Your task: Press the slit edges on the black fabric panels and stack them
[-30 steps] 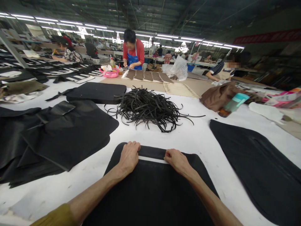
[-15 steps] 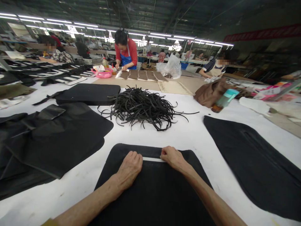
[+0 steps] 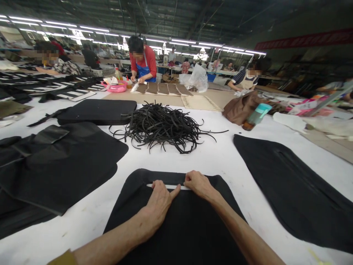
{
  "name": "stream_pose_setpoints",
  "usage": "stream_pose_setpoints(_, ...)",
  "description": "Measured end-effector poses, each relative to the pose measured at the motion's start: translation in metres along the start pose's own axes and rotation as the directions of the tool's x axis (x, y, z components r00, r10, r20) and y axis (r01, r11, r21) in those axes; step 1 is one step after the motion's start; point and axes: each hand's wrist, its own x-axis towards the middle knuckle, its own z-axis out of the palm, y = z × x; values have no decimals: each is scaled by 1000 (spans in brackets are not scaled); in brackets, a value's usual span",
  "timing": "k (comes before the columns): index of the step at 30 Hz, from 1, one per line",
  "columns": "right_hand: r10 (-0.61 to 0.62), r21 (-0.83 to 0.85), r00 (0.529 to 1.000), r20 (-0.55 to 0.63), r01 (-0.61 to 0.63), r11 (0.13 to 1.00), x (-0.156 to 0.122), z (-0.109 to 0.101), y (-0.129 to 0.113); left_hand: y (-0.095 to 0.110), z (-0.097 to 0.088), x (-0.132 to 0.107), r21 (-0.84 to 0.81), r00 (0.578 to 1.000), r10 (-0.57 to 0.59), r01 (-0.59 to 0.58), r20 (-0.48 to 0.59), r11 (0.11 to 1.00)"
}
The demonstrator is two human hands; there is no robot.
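A black fabric panel with a long narrow slit near its far edge lies flat on the white table in front of me. My left hand rests flat on the panel just below the slit, fingers stretched out and pressing down. My right hand sits at the slit's right end, fingers curled and pinching the fabric edge there. A heap of thin black strips lies beyond the panel.
Stacked black panels lie at left, another black panel at right, a black pad behind. A brown bag and teal-capped bottle sit at far right. Other people work at tables further back.
My left hand slid right along the slit toward my right hand and flattened out. The exposed white slit now shows to the left of it. The view shifted slightly right.
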Motion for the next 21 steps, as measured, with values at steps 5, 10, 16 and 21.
stream_pose_setpoints(5,5,2,1000,0,-5,1000,-1,0,1,-8,-3,1,-15,998,23,-23,-52,1000)
stream_pose_setpoints(10,-25,29,1000,8,25,999,2,2,7,-45,-9,-8,-107,994,100,-95,44,990)
stream_pose_setpoints(16,-40,41,999,13,39,998,3,3,9,-89,4,-32,5,998,66,-66,10,998)
stream_pose_setpoints(21,-53,24,998,15,53,998,-3,8,-5,-104,17,-49,-142,999,-32,35,26,989)
